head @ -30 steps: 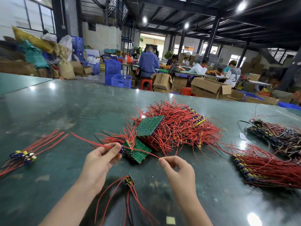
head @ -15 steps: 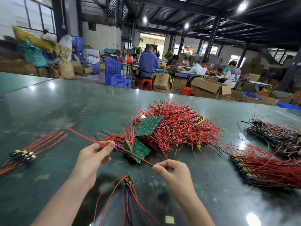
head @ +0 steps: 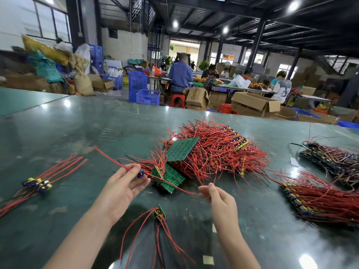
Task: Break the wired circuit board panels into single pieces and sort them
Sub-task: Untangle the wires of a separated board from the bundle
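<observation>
My left hand [head: 124, 186] pinches a single small board piece [head: 140, 173] with blue parts; its red wire [head: 110, 159] sticks out to the upper left. My right hand [head: 215, 193] pinches the end of another red wire [head: 184, 190] that runs from that piece. Between the hands lies a green panel fragment [head: 168, 176] on the table. Behind it sits a big heap of wired panels [head: 213, 152] with a green board [head: 181, 149] on top. Single pieces lie at the left [head: 37, 184] and near my wrists [head: 159, 213].
The dark green table [head: 77, 129] stretches wide to the far left. Two more stacks of wired panels lie at the right [head: 318, 199] and far right [head: 330, 158]. Beyond the table edge, seated people, cardboard boxes [head: 252, 104] and blue crates [head: 147, 97] fill the hall.
My left hand has lifted the small piece up and to the left, away from the green fragment. My right hand has stayed on the wire end, drawing the wire taut.
</observation>
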The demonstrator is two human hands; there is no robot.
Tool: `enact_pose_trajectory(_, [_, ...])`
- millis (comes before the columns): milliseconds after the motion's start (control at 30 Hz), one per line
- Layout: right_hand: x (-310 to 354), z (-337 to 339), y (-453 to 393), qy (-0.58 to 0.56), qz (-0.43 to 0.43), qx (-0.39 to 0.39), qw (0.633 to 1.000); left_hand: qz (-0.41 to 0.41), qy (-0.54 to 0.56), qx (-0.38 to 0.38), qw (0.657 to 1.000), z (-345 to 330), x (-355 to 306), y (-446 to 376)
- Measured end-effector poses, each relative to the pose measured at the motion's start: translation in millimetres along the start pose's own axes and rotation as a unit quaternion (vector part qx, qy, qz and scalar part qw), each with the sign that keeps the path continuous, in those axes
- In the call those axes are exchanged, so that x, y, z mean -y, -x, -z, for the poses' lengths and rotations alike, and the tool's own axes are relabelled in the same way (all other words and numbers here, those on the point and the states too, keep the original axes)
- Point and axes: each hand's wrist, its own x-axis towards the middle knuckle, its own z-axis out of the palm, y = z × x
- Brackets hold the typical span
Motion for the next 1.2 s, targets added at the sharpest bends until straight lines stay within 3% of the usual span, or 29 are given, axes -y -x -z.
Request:
enact_pose_trajectory(267, [-9.4, -1.5, -0.7, 0.026, -0.008, 0.004, 1.000, -0.018, -0.059, -0.021, 0.998, -0.3, -41.5, 2.2])
enact_pose_trajectory(333, [-10.6, -2.2, -0.2, 0.041, -0.003, 0.010, 0.999, -0.043, -0.137, -0.042, 0.989, 12.2, -66.8, 0.2])
enact_pose_trajectory(400, [-11.0, -3.8, 0.7, 0.059, 0.002, 0.024, 0.998, -0.061, -0.286, -0.064, 0.954, 33.6, -90.6, -4.3])
enact_pose_trajectory(467, [-10.8, -5.7, 1.5, 0.072, 0.002, 0.038, 0.997, -0.060, -0.469, -0.083, 0.877, 58.7, -109.8, -9.8])
enact_pose_trajectory(533, [-9.6, -6.5, 3.4, 0.080, 0.002, 0.054, 0.995, -0.053, -0.664, -0.108, 0.738, 82.5, -120.1, -15.7])
enact_pose_trajectory(600, [-8.3, -6.6, 5.5, 0.093, 0.005, 0.069, 0.993, -0.048, -0.781, -0.151, 0.604, 99.3, -122.1, -15.8])
enact_pose_trajectory(667, [-7.6, -7.0, 7.9, 0.109, 0.009, 0.077, 0.991, -0.054, -0.814, -0.182, 0.549, 110.9, -118.6, -14.6])
enact_pose_trajectory(833, [-5.6, -7.5, 10.2, 0.130, 0.010, 0.084, 0.988, -0.051, -0.837, -0.247, 0.485, 129.6, -107.4, -14.5])
enact_pose_trajectory(967, [-6.3, -6.7, 9.1, 0.138, 0.017, 0.083, 0.987, -0.076, -0.864, -0.242, 0.434, 140.1, -105.5, -18.3])
enact_pose_trajectory(1133, [-7.0, -9.0, 10.5, 0.153, 0.032, 0.097, 0.983, -0.124, -0.862, -0.239, 0.430, 136.9, -107.5, -27.2])
enact_pose_trajectory(1200, [-6.3, -10.6, 12.5, 0.187, 0.059, 0.124, 0.973, -0.156, -0.848, -0.209, 0.461, 119.5, -100.6, -27.5])
